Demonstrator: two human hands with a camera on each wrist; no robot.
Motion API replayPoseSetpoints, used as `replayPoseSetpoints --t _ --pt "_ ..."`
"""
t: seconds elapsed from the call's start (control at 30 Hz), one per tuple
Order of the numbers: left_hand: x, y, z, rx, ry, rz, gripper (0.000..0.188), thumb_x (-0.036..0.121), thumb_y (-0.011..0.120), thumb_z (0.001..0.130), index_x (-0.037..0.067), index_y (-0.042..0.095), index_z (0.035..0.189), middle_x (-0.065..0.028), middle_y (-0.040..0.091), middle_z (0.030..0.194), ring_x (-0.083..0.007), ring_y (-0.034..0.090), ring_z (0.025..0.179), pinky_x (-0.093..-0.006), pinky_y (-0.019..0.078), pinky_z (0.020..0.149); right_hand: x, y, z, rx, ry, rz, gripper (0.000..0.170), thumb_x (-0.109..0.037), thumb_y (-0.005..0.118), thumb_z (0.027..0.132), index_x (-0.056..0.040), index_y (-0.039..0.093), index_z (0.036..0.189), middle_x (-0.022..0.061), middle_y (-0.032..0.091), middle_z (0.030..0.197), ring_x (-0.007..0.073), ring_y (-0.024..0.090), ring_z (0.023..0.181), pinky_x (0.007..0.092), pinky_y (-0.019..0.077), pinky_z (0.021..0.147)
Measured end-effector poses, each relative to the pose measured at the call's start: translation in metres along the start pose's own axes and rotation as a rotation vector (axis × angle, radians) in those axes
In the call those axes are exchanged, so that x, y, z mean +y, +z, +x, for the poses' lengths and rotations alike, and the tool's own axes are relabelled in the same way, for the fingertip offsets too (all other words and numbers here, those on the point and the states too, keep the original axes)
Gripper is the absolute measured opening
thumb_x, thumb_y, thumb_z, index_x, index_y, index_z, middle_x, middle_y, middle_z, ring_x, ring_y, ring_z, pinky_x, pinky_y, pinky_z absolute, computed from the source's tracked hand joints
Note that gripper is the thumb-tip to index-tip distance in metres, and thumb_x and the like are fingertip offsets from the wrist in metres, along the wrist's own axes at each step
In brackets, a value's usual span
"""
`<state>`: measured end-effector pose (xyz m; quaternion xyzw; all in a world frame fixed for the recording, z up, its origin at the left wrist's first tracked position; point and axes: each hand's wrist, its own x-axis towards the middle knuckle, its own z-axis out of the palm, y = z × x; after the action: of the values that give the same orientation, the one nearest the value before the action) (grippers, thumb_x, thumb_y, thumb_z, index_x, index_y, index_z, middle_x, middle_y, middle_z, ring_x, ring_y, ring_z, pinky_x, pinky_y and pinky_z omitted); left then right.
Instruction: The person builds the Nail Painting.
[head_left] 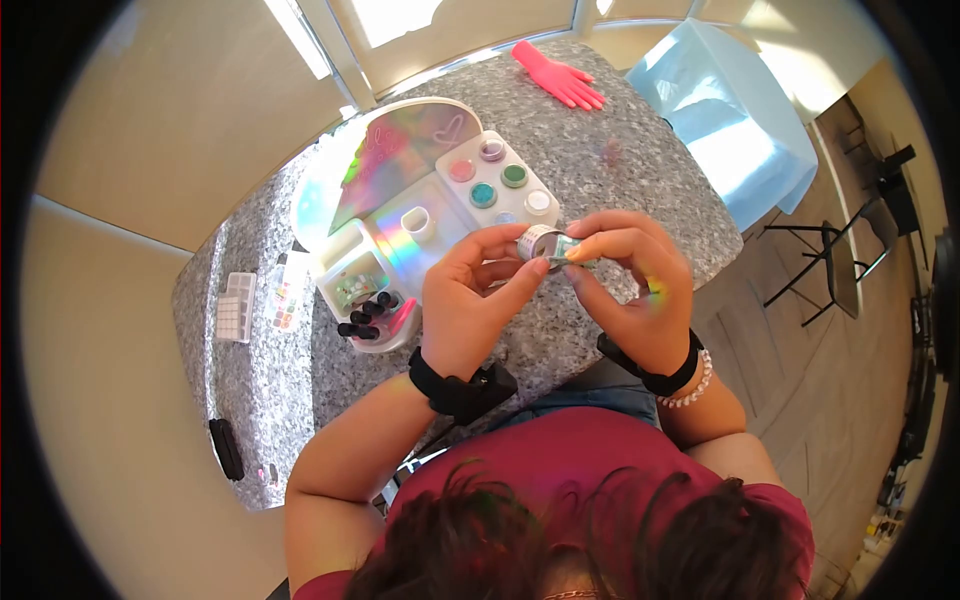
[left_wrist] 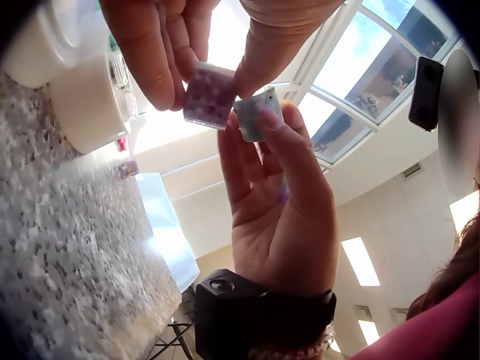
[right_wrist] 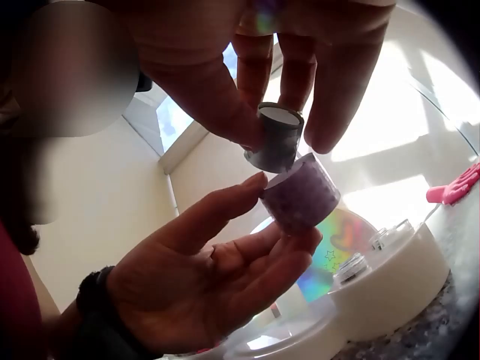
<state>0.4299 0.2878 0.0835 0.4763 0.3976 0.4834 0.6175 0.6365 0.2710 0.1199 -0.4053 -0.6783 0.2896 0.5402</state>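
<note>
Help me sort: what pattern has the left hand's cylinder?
The cylinder looks purplish with darker spots, clearest from the left wrist.

Over a speckled table, the left hand holds a small patterned cylinder just beside a shiny greenish piece pinched by the right hand, near a white tray of colourful jars, a pink hand-shaped form lying farther off.

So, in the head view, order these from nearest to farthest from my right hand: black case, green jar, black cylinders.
1. Green jar: nearest your right hand, on the right side of the white caddy.
2. Black cylinders: in the caddy's left front section.
3. Black case: farthest, by the left edge of the table.
</note>
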Motion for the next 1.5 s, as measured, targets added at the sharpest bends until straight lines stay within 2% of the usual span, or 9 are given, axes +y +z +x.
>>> replayPoseSetpoints --t 0.03,0.13,0.37,0.47,0.77,0.93,1.17,1.37,1.5 --pt "0.001 0.000 0.000 0.005 0.000 0.007 0.042 0.004 0.080 0.101 -0.001 0.067 0.140 -0.0095 0.078 0.122 -0.0137 0.074 0.112 -0.0289 0.0604 0.096 -0.002 0.000 0.002 -0.017 -0.154 -0.276 0.030 0.011 0.081 0.086 -0.0061 0.078 0.110 0.0091 0.075 0.121 0.0178 0.075 0.110 0.0297 0.0630 0.088" --pt "0.003 0.001 -0.001 0.029 0.010 0.053 0.044 0.008 0.086 0.097 -0.001 0.069 0.136 -0.0094 0.080 0.111 -0.0142 0.078 0.102 -0.0274 0.0619 0.088 -0.006 0.007 -0.003 0.023 -0.004 -0.230 0.032 0.012 0.083 0.083 -0.0071 0.080 0.110 0.0084 0.079 0.114 0.0197 0.077 0.103 0.0305 0.0626 0.082" --pt "0.006 0.002 -0.003 0.009 -0.009 0.096 0.042 0.006 0.083 0.100 -0.001 0.068 0.139 -0.0076 0.079 0.118 -0.0121 0.075 0.106 -0.0252 0.0587 0.087 0.004 0.010 -0.009 0.052 -0.072 -0.166 0.034 0.009 0.086 0.084 -0.0056 0.081 0.115 0.0091 0.080 0.113 0.0201 0.077 0.102 0.0313 0.0647 0.080" --pt "0.003 0.002 -0.003 0.031 0.002 0.067 0.043 0.011 0.087 0.096 0.001 0.071 0.134 -0.0088 0.080 0.107 -0.0135 0.077 0.100 -0.0282 0.0619 0.088 0.003 0.010 -0.009 0.046 -0.079 -0.251 0.038 0.007 0.089 0.084 -0.0050 0.081 0.119 0.0095 0.080 0.111 0.0203 0.077 0.101 0.0311 0.0654 0.082" --pt "0.006 -0.001 -0.002 -0.069 -0.058 0.117 0.040 0.008 0.079 0.103 -0.001 0.068 0.141 -0.0076 0.079 0.118 -0.0123 0.076 0.105 -0.0240 0.0601 0.085 0.002 0.007 -0.007 0.060 0.001 -0.238 0.059 -0.004 0.093 0.082 -0.0098 0.073 0.138 0.0062 0.081 0.106 0.0209 0.077 0.100 0.0357 0.0643 0.081" --pt "0.004 -0.003 0.000 -0.115 -0.167 0.028 0.036 0.012 0.072 0.109 -0.003 0.068 0.141 -0.0082 0.077 0.123 -0.0150 0.077 0.108 -0.0267 0.0636 0.092 -0.007 -0.002 0.000 -0.053 -0.181 -0.427 0.058 -0.013 0.095 0.081 -0.0102 0.073 0.135 0.0055 0.081 0.110 0.0241 0.076 0.101 0.0365 0.0624 0.086" --pt "-0.005 -0.007 0.000 -0.196 -0.292 0.253 0.043 0.021 0.072 0.110 -0.005 0.068 0.144 -0.0081 0.078 0.117 -0.0128 0.076 0.103 -0.0255 0.0632 0.089 0.014 -0.011 -0.008 -0.190 0.223 -0.241 0.062 -0.005 0.087 0.087 -0.0127 0.063 0.144 0.0092 0.073 0.107 0.0299 0.075 0.099 0.0394 0.0602 0.089" --pt "0.011 -0.002 -0.005 -0.158 -0.240 0.385 0.043 0.025 0.069 0.112 -0.005 0.070 0.143 -0.0080 0.078 0.112 -0.0140 0.077 0.102 -0.0266 0.0628 0.089 0.044 -0.025 -0.006 -0.331 0.181 -0.402 0.060 -0.013 0.090 0.086 -0.0113 0.064 0.140 0.0097 0.072 0.106 0.0266 0.072 0.099 0.0395 0.0605 0.087" --pt "0.014 -0.003 -0.005 -0.157 -0.187 0.371 0.040 0.025 0.066 0.114 -0.004 0.070 0.141 -0.0095 0.078 0.119 -0.0160 0.078 0.104 -0.0284 0.0634 0.091 0.050 -0.055 0.036 -0.193 0.160 -0.430 0.047 -0.021 0.094 0.085 -0.0072 0.074 0.125 0.0086 0.072 0.107 0.0231 0.070 0.099 0.0366 0.0603 0.085"
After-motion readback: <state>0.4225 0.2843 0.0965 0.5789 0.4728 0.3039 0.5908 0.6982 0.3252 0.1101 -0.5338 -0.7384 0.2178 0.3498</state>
